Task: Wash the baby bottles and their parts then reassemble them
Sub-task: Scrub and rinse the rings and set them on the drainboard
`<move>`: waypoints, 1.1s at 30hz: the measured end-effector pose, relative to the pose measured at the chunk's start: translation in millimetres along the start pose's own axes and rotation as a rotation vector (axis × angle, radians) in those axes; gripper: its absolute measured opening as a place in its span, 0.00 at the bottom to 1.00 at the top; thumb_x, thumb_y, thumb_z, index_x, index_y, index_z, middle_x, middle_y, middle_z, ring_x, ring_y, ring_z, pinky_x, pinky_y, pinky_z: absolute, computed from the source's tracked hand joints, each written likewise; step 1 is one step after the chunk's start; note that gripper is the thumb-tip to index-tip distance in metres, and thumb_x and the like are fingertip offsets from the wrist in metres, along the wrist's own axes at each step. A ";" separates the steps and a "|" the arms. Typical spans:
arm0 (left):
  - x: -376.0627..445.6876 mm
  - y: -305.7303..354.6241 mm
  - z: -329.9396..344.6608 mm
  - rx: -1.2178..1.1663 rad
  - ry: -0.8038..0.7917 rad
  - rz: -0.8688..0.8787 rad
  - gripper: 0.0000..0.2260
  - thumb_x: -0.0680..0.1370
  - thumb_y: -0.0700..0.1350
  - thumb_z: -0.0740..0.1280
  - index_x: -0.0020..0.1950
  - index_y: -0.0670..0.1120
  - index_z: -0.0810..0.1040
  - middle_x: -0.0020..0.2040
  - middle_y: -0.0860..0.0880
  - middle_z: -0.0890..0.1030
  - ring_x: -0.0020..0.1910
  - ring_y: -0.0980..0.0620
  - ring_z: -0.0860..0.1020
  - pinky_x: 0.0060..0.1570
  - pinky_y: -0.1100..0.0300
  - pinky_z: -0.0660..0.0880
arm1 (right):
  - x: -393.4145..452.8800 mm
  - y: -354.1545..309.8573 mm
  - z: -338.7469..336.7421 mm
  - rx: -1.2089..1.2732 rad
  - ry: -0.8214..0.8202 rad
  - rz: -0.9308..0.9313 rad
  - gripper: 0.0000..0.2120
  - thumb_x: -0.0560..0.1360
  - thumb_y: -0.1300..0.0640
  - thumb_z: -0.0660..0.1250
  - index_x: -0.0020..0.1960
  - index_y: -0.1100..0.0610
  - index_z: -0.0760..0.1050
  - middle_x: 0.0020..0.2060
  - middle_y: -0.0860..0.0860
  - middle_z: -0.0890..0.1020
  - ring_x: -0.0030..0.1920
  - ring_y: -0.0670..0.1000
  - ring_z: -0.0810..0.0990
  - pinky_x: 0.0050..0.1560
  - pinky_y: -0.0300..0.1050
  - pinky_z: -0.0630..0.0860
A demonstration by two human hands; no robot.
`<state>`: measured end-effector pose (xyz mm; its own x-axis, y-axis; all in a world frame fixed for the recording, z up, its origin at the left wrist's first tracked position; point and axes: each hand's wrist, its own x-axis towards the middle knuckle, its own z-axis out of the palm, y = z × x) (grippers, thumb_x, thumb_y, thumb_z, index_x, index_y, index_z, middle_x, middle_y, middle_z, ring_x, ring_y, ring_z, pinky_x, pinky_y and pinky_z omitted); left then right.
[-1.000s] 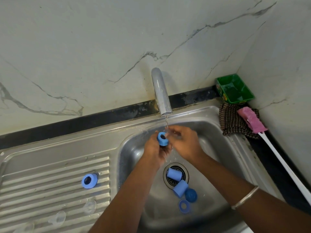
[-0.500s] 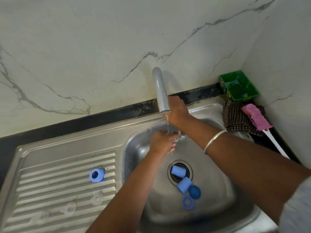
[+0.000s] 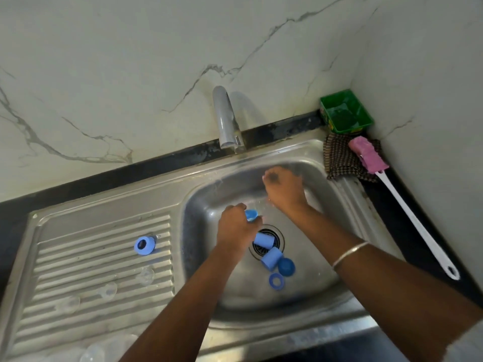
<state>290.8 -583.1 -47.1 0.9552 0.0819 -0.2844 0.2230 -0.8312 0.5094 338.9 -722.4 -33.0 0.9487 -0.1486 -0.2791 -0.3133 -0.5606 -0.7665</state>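
Blue ring (image 3: pixel 251 215): gripped in left hand (image 3: pixel 235 228), above sink (image 3: pixel 326 288) drain
Right hand (image 3: pixel 283 188): fingers curled, holding nothing visible; blurred
Drainboard (image 3: pixel 78 257): second blue ring (image 3: pixel 143 245); clear teats (image 3: pixel 145 275)

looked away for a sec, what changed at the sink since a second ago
The right hand went up behind the tap half a second ago and is now back over the basin, fingers curled, apparently empty. No water stream shows under the spout now. The left hand still holds the blue ring, lower now. The blue parts by the drain and the ring on the drainboard stayed put.
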 end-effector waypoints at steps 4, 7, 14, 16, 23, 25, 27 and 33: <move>-12.2 8.1 22.5 -0.021 0.027 0.113 0.17 0.78 0.58 0.66 0.58 0.46 0.80 0.49 0.46 0.80 0.51 0.47 0.78 0.45 0.62 0.67 | -22.6 37.4 -25.8 -0.205 0.001 0.058 0.10 0.77 0.51 0.63 0.55 0.50 0.80 0.51 0.52 0.84 0.52 0.56 0.82 0.52 0.48 0.79; -19.8 15.8 33.3 -0.142 0.014 0.070 0.17 0.82 0.57 0.60 0.46 0.46 0.79 0.38 0.47 0.79 0.43 0.47 0.77 0.40 0.58 0.67 | -14.2 45.1 -62.4 -0.371 0.295 -0.080 0.08 0.76 0.53 0.63 0.52 0.53 0.79 0.46 0.56 0.81 0.48 0.60 0.81 0.43 0.48 0.76; -36.7 24.0 44.1 -0.444 -0.030 -0.144 0.15 0.83 0.52 0.57 0.49 0.48 0.82 0.42 0.51 0.81 0.45 0.46 0.81 0.49 0.51 0.79 | 18.2 78.1 -128.0 -0.547 0.614 0.054 0.13 0.77 0.55 0.65 0.61 0.53 0.76 0.57 0.62 0.77 0.57 0.64 0.74 0.51 0.54 0.72; -38.7 22.0 43.7 -0.476 -0.042 -0.146 0.12 0.83 0.51 0.58 0.48 0.55 0.81 0.43 0.55 0.80 0.47 0.47 0.81 0.48 0.49 0.79 | 26.0 94.6 -131.7 -0.521 0.548 0.101 0.17 0.77 0.57 0.65 0.65 0.53 0.73 0.58 0.63 0.77 0.57 0.65 0.75 0.54 0.55 0.72; -50.4 22.1 28.9 -0.909 -0.099 -0.518 0.22 0.83 0.54 0.55 0.41 0.45 0.82 0.31 0.43 0.78 0.27 0.51 0.69 0.28 0.62 0.63 | 3.4 102.3 -122.6 -0.527 0.508 0.002 0.26 0.73 0.63 0.69 0.69 0.51 0.69 0.55 0.62 0.75 0.54 0.64 0.75 0.45 0.52 0.74; -52.5 21.5 25.4 -1.011 -0.097 -0.574 0.21 0.82 0.52 0.54 0.41 0.43 0.81 0.28 0.44 0.77 0.27 0.51 0.68 0.28 0.62 0.62 | -13.0 90.6 -114.9 -0.483 0.430 -0.051 0.28 0.74 0.63 0.68 0.70 0.49 0.66 0.56 0.60 0.72 0.53 0.63 0.76 0.42 0.51 0.73; -54.3 20.5 21.9 -1.049 -0.114 -0.594 0.20 0.82 0.52 0.54 0.43 0.43 0.81 0.28 0.44 0.77 0.25 0.53 0.68 0.26 0.64 0.63 | -33.3 75.7 -103.6 -0.466 0.338 -0.153 0.30 0.74 0.64 0.66 0.73 0.46 0.64 0.55 0.57 0.71 0.51 0.60 0.77 0.41 0.50 0.74; -63.2 12.0 13.3 -1.006 -0.082 -0.520 0.24 0.84 0.54 0.52 0.43 0.42 0.81 0.28 0.44 0.79 0.23 0.52 0.65 0.26 0.62 0.61 | -92.1 38.6 -49.1 -0.259 0.006 -0.389 0.32 0.77 0.61 0.61 0.74 0.35 0.62 0.53 0.50 0.73 0.47 0.54 0.77 0.46 0.48 0.77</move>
<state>230.5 -605.5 -33.9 0.6935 0.2208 -0.6858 0.6796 0.1155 0.7244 241.5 -770.4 -8.5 0.9940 0.1089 0.0041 0.0859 -0.7604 -0.6438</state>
